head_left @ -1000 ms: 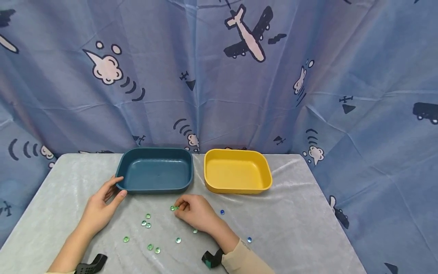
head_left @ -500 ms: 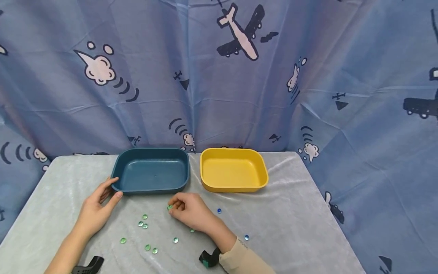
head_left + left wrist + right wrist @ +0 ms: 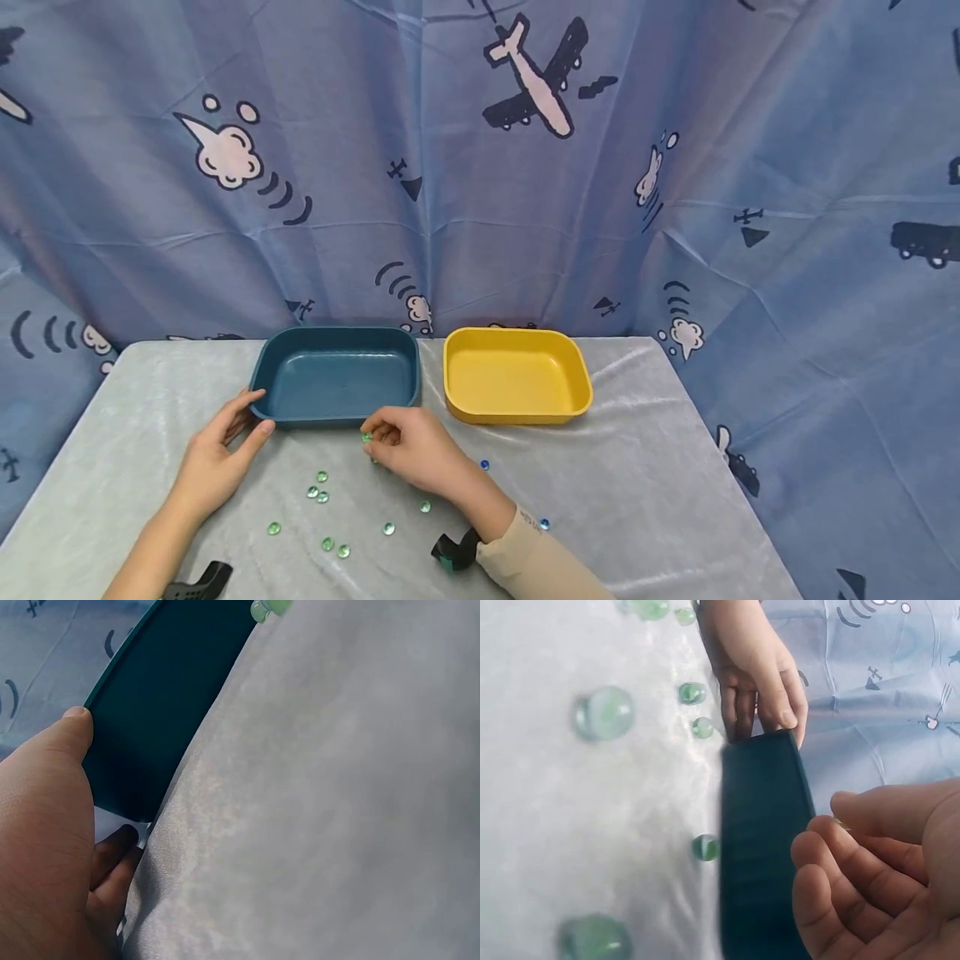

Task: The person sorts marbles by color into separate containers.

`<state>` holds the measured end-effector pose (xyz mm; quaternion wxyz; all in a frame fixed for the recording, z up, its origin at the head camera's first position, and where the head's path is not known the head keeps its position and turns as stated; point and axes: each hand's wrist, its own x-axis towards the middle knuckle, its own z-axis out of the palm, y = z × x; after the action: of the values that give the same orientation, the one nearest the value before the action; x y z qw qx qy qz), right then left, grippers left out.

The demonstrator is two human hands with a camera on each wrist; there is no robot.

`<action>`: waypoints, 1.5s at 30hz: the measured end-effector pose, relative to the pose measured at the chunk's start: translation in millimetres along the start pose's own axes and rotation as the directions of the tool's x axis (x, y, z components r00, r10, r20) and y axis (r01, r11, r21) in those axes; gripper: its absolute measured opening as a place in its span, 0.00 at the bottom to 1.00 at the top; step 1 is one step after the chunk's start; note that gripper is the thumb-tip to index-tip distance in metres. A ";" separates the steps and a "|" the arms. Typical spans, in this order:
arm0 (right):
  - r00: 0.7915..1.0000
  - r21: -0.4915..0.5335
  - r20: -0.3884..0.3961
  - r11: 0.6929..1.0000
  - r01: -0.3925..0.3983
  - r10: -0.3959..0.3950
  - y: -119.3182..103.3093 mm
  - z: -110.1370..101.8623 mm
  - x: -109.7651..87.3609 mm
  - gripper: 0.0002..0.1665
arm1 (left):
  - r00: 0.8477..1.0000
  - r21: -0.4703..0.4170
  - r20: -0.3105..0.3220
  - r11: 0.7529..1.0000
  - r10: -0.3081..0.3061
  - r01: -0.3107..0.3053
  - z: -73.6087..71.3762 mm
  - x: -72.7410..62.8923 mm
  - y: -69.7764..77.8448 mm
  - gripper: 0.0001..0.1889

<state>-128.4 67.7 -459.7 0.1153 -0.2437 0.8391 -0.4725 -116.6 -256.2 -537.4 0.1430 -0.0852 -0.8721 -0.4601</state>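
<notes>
Right hand [image 3: 414, 447] had moved nearer the rectangular dark-teal plastic box [image 3: 341, 375], fingers pinching a round, translucent-green glass bead [image 3: 367, 437] by its near rim, probably light, hard, slippery, best held across its middle; the left hand [image 3: 213, 461] gripped the box's near-left corner.

A narrow gap separates the teal tray [image 3: 341, 375] and the yellow tray [image 3: 517, 375]; the left hand [image 3: 216, 454] blocks the teal tray's near-left corner, the right hand [image 3: 420, 454] part of its near rim.
</notes>
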 end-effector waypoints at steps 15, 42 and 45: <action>0.988 0.002 -0.124 0.996 0.092 -0.091 -17.1 -10.5 26.4 0.08 | 1.000 0.023 -0.008 1.000 -0.007 0.007 -0.8 0.7 1.0 0.32; 0.963 0.044 -0.268 0.999 0.019 -0.007 10.9 -26.4 52.6 0.10 | 1.000 0.048 -0.004 0.999 -0.022 0.022 -0.4 0.4 -0.6 0.33; 0.964 0.053 -0.266 0.999 0.009 0.006 11.2 -27.7 52.3 0.11 | 1.000 0.046 -0.005 0.999 -0.022 0.022 -0.8 0.5 -0.1 0.32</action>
<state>-188.2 65.9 -452.7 0.0077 -0.1754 0.8337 -0.5235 -116.9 -256.9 -536.8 0.1418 -0.0711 -0.8830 -0.4417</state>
